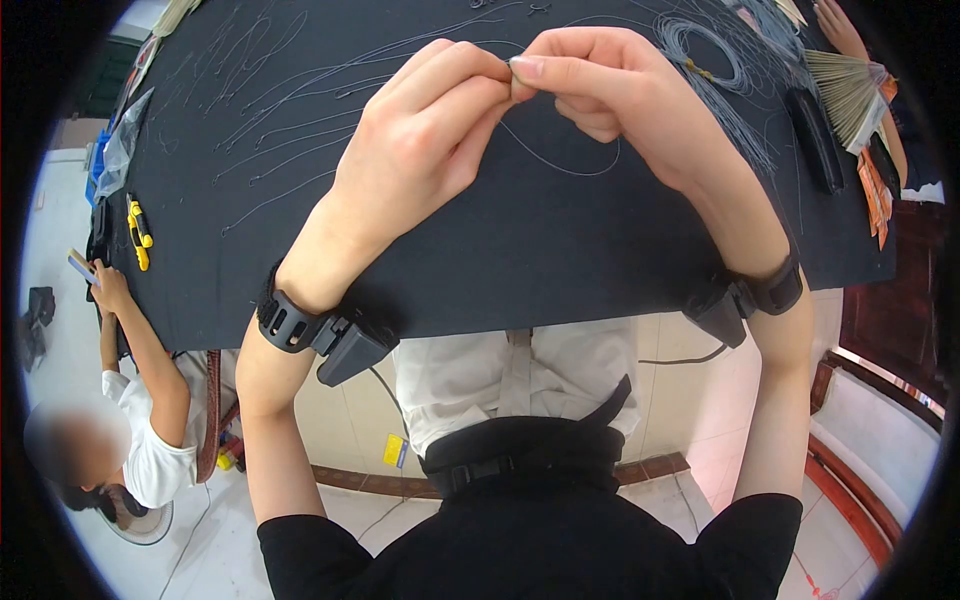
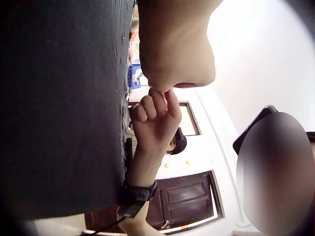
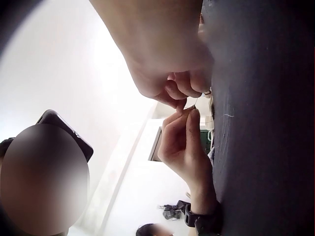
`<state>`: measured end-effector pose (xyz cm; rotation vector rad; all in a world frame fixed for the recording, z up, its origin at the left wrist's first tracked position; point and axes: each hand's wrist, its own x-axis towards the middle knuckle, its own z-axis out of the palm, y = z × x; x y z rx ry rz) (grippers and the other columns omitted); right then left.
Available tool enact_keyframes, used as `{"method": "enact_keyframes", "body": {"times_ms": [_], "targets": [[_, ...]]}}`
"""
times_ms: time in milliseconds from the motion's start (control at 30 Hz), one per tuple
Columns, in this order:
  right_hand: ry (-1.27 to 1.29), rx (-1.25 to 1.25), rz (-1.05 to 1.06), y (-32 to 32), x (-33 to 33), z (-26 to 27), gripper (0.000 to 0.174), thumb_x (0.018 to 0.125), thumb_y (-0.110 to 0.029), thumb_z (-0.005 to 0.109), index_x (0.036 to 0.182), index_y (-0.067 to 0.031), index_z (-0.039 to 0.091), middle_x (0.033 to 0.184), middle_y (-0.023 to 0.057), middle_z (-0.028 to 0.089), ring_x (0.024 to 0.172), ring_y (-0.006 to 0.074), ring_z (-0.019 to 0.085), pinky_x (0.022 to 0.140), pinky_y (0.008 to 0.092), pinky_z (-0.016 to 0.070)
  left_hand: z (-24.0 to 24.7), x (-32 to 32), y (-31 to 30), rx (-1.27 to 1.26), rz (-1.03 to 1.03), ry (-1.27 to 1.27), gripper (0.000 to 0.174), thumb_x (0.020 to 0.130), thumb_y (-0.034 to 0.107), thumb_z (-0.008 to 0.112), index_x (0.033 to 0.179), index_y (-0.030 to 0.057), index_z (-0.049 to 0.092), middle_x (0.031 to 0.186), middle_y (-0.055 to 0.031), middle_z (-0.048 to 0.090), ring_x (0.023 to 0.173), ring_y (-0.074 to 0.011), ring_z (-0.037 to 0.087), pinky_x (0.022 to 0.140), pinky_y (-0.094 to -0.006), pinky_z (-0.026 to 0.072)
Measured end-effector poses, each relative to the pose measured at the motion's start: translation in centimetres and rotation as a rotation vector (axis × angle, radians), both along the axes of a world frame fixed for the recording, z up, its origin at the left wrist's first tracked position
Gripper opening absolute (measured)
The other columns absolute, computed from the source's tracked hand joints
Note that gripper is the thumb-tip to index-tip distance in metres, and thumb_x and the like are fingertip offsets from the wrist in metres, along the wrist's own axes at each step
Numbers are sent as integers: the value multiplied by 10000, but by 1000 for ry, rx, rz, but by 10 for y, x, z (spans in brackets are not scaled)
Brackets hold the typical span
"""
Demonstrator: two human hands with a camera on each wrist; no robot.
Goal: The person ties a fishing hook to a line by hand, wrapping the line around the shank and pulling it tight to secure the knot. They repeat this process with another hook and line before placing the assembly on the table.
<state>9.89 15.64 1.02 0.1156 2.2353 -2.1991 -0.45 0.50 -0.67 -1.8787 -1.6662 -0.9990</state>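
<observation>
Above the black-covered table, my left hand [image 1: 415, 130] and right hand [image 1: 635, 90] meet fingertip to fingertip. Between thumb and forefinger each pinches a thin grey line [image 1: 570, 172], which hangs in a loose curve under the right hand. The pinched spot itself is mostly hidden by the fingertips. In the right wrist view, a short bit of line [image 3: 196, 102] shows between the two hands. Several separate lengths of line [image 1: 300, 133] with small dark ends lie on the cloth beside the left hand.
A coiled bundle of grey line [image 1: 690, 62] lies beyond the right hand, near a black case [image 1: 815, 140] and a fan of pale strips [image 1: 845, 95]. Yellow-and-black snips [image 1: 138, 232] lie at the left edge. Another person [image 1: 155, 430] sits at the left; another's hand [image 1: 840, 28] shows at far right.
</observation>
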Motion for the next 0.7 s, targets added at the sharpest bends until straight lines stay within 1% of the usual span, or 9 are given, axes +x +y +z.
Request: {"method": "enact_keyframes", "body": {"times_ms": [67, 267, 567, 667, 700], "targets": [[-12, -43, -37, 3, -1, -3, 205, 863, -241, 534, 777, -64, 591, 500, -94, 292, 425, 3, 221, 404, 194, 135, 2, 1, 0, -2, -18, -2, 129, 655, -41, 658, 756, -14, 581, 791, -67, 549, 684, -199, 543, 593, -281, 460], [-44, -134, -42, 6, -3, -2, 200, 863, -238, 533, 771, -67, 580, 496, -102, 277, 417, -2, 227, 395, 188, 143, 6, 4, -1, 33, -29, -17, 115, 648, -39, 666, 736, -17, 596, 786, -72, 569, 678, -198, 554, 588, -261, 459], [-96, -118, -18, 7, -4, -6, 188, 869, -236, 526, 769, -85, 575, 510, -113, 280, 422, -6, 211, 394, 186, 130, 9, 6, -2, 71, -41, -41, 126, 634, -50, 677, 729, -18, 600, 777, -84, 581, 666, -200, 564, 579, -252, 461], [-51, -80, 12, 10, -6, -12, 221, 821, -258, 571, 796, -49, 637, 490, -82, 347, 422, 20, 267, 388, 192, 185, 8, 5, -2, 76, -43, -46, 125, 638, -53, 675, 735, -15, 606, 777, -78, 584, 666, -192, 566, 574, -248, 462], [-64, -75, 12, 8, -6, -12, 206, 834, -253, 562, 789, -60, 618, 500, -93, 326, 426, 11, 249, 391, 190, 168, 8, 4, -2, 79, -43, -48, 124, 641, -54, 674, 738, -13, 609, 777, -75, 585, 667, -189, 566, 572, -246, 463]]}}
